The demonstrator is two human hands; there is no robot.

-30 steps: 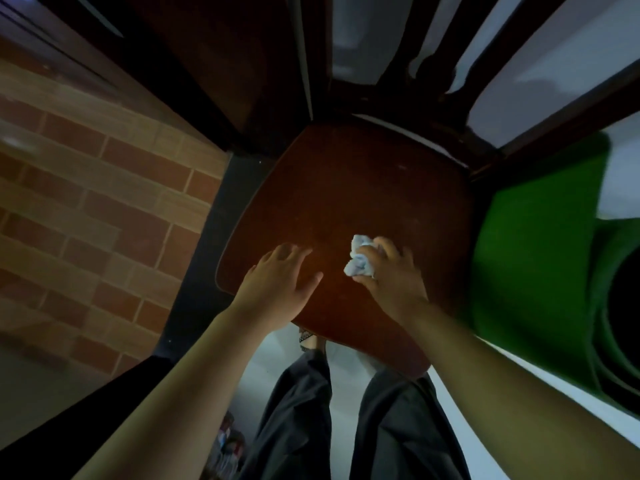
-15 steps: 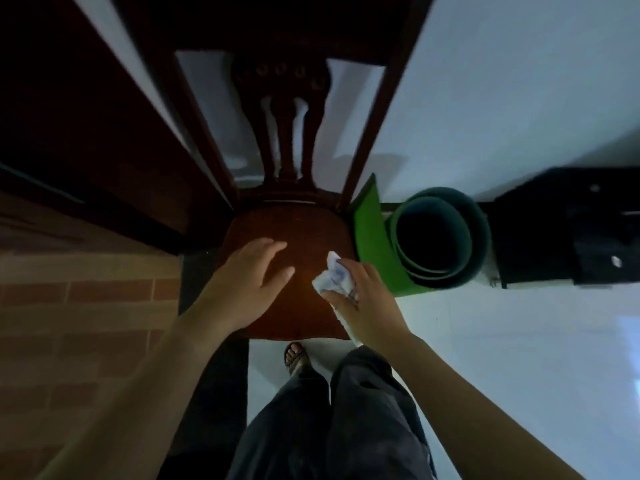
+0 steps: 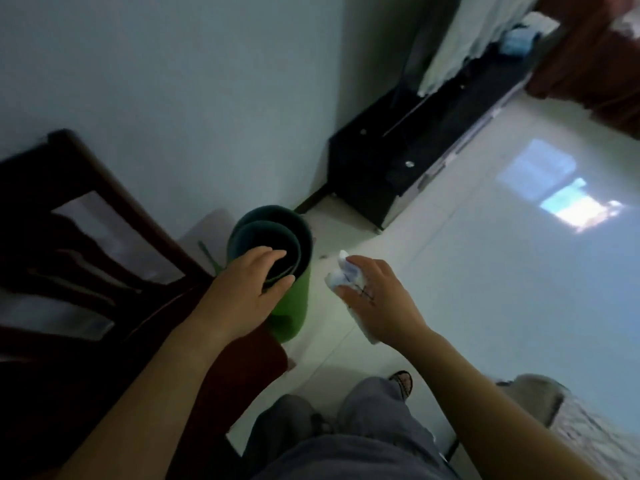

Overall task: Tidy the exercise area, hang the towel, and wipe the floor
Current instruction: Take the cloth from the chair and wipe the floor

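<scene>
Nearest the camera are the person's grey trousers (image 3: 363, 427) and one sandalled foot (image 3: 401, 381). Just beyond, the right hand (image 3: 384, 306) pinches a crumpled white cloth (image 3: 341, 277) between thumb and fingers, with a loose end trailing under the palm. Beside that grip, the left hand (image 3: 242, 296) spreads relaxed fingers over the top rim of a green rolled mat (image 3: 291, 306) standing on end; whether it touches the rim is unclear.

The step looks like getting the cloth down to wipe the floor. To do it well, keep the cloth bunched firmly, gather the dangling end, and steady the mat so it does not topple.

Under the cloth lies a pale, glossy tiled floor (image 3: 485, 271) reflecting a window. Beyond the left hand stands a dark wooden chair (image 3: 104, 220). Farther off, a black low cabinet (image 3: 374, 174) sits against a plain pale wall (image 3: 173, 98).
</scene>
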